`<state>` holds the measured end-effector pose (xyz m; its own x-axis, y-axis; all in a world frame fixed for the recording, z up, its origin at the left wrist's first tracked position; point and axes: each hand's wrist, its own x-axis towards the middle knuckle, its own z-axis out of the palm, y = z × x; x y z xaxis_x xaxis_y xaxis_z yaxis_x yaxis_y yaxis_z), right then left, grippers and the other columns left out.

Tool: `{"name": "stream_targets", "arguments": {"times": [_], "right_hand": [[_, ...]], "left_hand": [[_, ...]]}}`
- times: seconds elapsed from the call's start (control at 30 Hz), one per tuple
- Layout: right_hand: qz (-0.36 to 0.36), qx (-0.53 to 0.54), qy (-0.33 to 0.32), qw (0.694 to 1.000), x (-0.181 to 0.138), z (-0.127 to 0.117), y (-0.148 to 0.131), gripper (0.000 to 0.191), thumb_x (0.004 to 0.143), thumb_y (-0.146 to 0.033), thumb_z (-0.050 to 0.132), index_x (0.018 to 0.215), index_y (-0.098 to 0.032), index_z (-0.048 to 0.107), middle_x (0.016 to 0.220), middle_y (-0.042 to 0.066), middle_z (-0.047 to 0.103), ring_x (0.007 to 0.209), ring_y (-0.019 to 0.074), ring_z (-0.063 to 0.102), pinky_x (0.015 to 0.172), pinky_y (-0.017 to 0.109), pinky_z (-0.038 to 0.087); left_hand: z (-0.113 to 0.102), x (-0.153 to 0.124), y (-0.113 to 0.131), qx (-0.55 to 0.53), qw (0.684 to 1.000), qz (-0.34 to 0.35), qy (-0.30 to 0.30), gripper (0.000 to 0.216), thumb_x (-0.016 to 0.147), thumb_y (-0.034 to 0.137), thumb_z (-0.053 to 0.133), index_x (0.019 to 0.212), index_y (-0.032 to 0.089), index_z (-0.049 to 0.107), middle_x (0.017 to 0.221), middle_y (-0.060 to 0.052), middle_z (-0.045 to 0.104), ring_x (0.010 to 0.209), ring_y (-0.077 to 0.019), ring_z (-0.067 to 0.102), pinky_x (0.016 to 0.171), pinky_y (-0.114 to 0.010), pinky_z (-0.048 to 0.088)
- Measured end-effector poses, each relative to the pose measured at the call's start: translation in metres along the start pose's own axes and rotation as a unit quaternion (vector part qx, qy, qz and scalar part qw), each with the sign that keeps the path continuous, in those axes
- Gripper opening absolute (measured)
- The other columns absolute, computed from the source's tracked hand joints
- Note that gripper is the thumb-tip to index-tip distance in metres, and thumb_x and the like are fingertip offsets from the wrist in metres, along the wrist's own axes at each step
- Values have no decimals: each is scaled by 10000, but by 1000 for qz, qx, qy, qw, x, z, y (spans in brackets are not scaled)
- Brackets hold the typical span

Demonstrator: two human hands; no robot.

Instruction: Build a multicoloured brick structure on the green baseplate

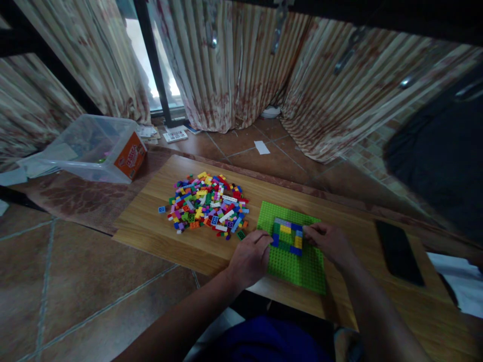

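Observation:
A green baseplate (298,269) lies on the low wooden table (158,231) in front of me. On it sits a small flat build of bricks (287,235) in blue, yellow, green and purple. My left hand (251,256) rests curled at the plate's left edge, fingers closed against the build's side. My right hand (327,241) is at the build's right edge, fingers pinched together on its bricks. Whether either hand holds a loose brick is hidden.
A heap of loose coloured bricks (207,206) lies left of the plate. A dark phone (400,254) lies on the table's right part. A clear plastic box (94,148) with an orange carton stands on the floor at left. Curtains hang behind.

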<state>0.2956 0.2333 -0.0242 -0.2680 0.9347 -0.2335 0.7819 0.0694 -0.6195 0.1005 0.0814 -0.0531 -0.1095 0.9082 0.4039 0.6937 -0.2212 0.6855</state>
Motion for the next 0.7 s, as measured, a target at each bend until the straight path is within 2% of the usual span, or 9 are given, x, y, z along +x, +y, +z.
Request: {"name": "stream_targets", "arguments": {"times": [0.43,0.7], "right_hand": [[3,-57,-22,998,-5,-1,-9,291,697,-455,605,652,-203,742,560,31,665,555,192,606,544,304,409],[18,-78,-10,997,-3,2,-11,266,706,-419,610,638,-198,740,562,38,676,567,203,620,558,314,411]], "left_hand": [[0,0,0,1,1000,-1,-3,219,883,128,477,1021,180,640,1076,-80,647,1009,-179,621,916,-329,545],[0,0,0,9,1000,3,-11,212,897,143,469,1034,168,629,1093,-89,643,1023,-182,617,928,-330,538]]}}
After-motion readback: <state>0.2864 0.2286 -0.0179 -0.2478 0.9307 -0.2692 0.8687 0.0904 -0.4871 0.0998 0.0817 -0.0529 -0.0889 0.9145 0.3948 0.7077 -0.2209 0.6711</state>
